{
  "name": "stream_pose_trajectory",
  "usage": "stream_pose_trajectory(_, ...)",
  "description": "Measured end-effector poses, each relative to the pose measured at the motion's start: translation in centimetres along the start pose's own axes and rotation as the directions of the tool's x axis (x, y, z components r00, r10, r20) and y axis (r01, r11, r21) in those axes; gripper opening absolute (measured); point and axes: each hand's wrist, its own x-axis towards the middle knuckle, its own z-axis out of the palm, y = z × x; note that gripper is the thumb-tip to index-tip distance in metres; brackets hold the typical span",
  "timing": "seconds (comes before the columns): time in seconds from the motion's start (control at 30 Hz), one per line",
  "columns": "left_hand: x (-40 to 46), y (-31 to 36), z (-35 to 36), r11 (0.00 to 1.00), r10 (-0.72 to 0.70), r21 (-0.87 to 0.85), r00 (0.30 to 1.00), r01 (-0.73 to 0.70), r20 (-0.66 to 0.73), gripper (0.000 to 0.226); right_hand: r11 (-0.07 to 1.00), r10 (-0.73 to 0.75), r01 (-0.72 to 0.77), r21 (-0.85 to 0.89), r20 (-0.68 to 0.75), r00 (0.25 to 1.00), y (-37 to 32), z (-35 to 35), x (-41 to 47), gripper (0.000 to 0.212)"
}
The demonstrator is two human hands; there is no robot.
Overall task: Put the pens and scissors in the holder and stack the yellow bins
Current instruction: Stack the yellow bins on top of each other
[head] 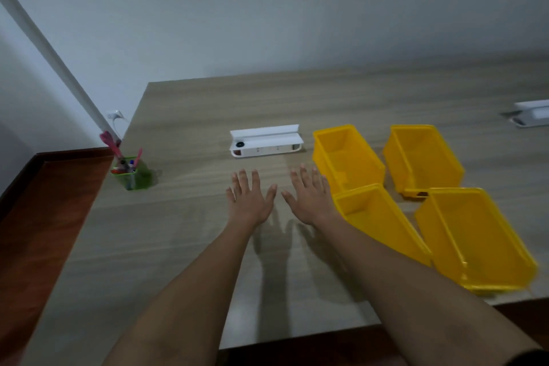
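Observation:
Both my hands hover palm-down over the middle of the wooden table [178, 246]. My left hand [248, 197] and my right hand [310, 194] are open, fingers spread, holding nothing. A green holder [133, 174] stands at the table's left edge with pink-handled scissors [111, 142] and pens [130, 163] standing in it. Several yellow bins lie separately on the right: one far left [346, 154], one far right [421, 157], one near left [380, 217] beside my right wrist, one near right [475, 238].
A white socket box [266, 141] with a raised lid sits beyond my hands. Another white box [531, 116] is at the far right edge. A reddish-brown surface [44, 217] borders the table's left. The wall holds a plug [114, 114].

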Motion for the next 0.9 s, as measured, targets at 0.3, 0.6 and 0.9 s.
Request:
stream_pose_trajectory(0.3,-3.7,10.4,5.8,0.997,0.072,-0.04,0.997,-0.07,0.038,0.078,0.994,0.108,-0.109,-0.017,-0.029,0.994,13.9,-1.7,-4.4,0.072)
stream_pose_trajectory(0.6,-6.5,15.9,11.6,0.981,0.049,-0.192,0.989,-0.021,0.142,0.063,0.936,0.328,-0.341,0.091,0.128,0.936,20.4,-1.8,-8.9,0.072)
stream_pose_trajectory(0.9,-9.2,14.0,13.3,0.891,-0.021,-0.452,0.999,0.033,0.032,0.02,0.862,0.322,-0.382,0.334,0.224,0.92,20.6,-0.3,-9.7,0.032)
